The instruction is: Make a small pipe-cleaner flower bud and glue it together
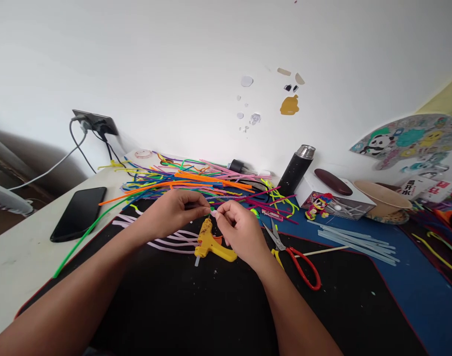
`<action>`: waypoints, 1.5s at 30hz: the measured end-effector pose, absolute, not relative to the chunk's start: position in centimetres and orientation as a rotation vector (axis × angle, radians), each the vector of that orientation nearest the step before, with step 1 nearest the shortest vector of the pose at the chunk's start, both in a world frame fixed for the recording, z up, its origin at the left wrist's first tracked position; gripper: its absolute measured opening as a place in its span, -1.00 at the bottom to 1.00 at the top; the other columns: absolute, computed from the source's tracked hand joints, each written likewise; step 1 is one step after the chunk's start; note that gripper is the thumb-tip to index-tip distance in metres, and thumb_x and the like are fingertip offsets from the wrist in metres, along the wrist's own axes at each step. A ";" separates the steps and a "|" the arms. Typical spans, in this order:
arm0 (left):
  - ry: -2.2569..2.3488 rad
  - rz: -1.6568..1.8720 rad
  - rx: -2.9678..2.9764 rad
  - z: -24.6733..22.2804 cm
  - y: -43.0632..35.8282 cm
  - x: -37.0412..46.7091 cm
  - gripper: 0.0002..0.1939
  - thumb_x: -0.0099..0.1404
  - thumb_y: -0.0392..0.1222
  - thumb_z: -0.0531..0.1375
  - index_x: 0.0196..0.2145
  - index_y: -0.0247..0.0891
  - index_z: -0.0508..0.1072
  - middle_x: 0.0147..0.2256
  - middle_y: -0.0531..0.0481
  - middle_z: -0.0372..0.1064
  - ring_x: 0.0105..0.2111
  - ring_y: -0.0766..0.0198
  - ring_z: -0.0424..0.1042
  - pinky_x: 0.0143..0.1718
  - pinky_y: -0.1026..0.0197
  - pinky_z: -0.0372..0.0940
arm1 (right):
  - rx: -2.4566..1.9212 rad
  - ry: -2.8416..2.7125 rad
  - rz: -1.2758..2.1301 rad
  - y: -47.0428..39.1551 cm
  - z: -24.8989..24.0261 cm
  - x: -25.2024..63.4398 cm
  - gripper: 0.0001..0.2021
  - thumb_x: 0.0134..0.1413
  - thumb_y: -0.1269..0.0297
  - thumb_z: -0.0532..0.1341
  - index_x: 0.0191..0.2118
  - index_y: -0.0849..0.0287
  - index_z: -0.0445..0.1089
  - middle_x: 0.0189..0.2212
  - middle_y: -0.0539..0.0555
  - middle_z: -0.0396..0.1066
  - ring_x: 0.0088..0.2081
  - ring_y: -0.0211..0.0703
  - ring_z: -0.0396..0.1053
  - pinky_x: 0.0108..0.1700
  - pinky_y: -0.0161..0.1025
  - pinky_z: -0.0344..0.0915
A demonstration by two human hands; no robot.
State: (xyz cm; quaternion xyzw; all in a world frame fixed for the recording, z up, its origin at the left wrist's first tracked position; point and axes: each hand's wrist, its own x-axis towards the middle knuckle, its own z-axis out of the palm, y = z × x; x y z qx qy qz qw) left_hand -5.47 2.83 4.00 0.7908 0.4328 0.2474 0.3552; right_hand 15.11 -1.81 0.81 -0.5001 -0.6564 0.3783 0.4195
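A small pale pinkish piece (213, 213), too small to make out its kind, sits between the fingertips of both hands. My left hand (179, 211) pinches it from the left with thumb and forefinger. From the right, my right hand (243, 230) closes on it, fingers curled. Just below lies a yellow hot glue gun (207, 242) on the black mat (181, 306), its nozzle end by my fingertips and a clear glue stick poking from its back. Several pale lilac pipe cleaners (174, 245) lie left of the gun, partly hidden by my left arm.
Red-handled scissors (303, 267) lie open on the right, near several glue sticks (359, 240). Behind my hands spreads a heap of coloured pipe cleaners (211, 180). A black thermos (296, 168) stands by the wall; a phone (78, 213) lies at left.
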 end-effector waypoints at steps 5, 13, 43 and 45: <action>1.152 0.626 2.233 4.2 2.6 -5.3 -0.71 0.39 0.02 0.21 -0.29 -0.21 0.62 -0.43 0.05 0.51 -0.44 0.28 0.40 -0.40 0.28 0.17 | -1.259 -1.764 0.826 -1.6 0.5 15.1 -0.86 0.29 0.24 0.19 -0.33 0.06 0.31 -0.63 -0.18 0.14 -0.58 -0.26 0.07 -0.50 -0.28 -0.03; 1.181 0.569 2.284 3.9 3.0 -5.4 -0.69 0.38 0.06 0.19 -0.25 -0.16 0.65 -0.33 0.02 0.61 -0.37 0.21 0.49 -0.33 0.27 0.24 | -1.300 -1.810 0.739 -1.6 0.2 15.2 -0.89 0.28 0.26 0.20 -0.32 0.06 0.35 -0.63 -0.17 0.17 -0.58 -0.25 0.10 -0.47 -0.27 -0.02; 1.052 0.710 1.895 3.4 2.7 -4.3 -0.63 0.33 0.15 0.27 -0.28 -0.25 0.58 -0.38 0.02 0.50 -0.36 0.23 0.40 -0.31 0.25 0.26 | -1.215 -1.545 0.933 -1.5 0.3 15.2 -0.80 0.35 0.09 0.21 -0.24 0.08 0.40 -0.56 -0.12 0.29 -0.60 -0.27 0.27 -0.52 -0.32 0.15; 1.056 0.700 1.898 3.4 2.8 -4.5 -0.62 0.34 0.16 0.26 -0.28 -0.24 0.59 -0.35 0.01 0.53 -0.33 0.21 0.42 -0.27 0.23 0.27 | -1.212 -1.544 0.946 -1.5 0.4 15.2 -0.80 0.36 0.08 0.21 -0.24 0.08 0.39 -0.56 -0.13 0.30 -0.61 -0.28 0.28 -0.53 -0.32 0.15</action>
